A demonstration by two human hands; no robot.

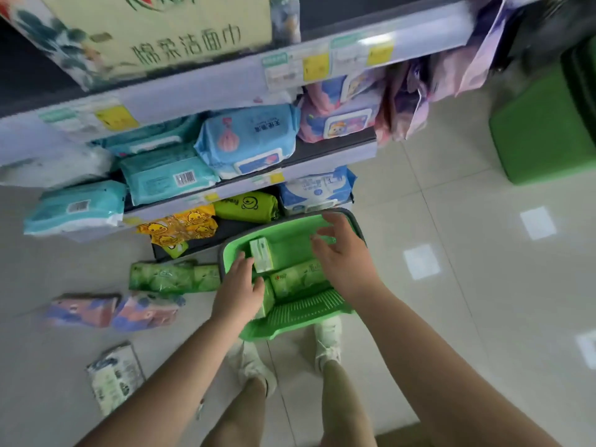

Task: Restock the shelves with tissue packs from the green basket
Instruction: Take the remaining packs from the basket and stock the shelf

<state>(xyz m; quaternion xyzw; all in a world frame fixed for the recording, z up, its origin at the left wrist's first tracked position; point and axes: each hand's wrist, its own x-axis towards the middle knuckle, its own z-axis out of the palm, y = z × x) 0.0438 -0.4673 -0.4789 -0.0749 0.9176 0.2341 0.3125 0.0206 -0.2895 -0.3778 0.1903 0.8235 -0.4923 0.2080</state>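
Tissue packs lying in green basket, lower centre. Left hand grasping one pack; right hand spread, released, above. Probably light, soft, slippery wrap; best gripped across the narrow sides.

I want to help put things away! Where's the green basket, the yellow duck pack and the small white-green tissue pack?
Green plastic basket (306,309), head view, ribbed near wall.
Yellow duck-printed pack (180,225), head view, middle.
Small white-green tissue pack (262,254), head view, top face.
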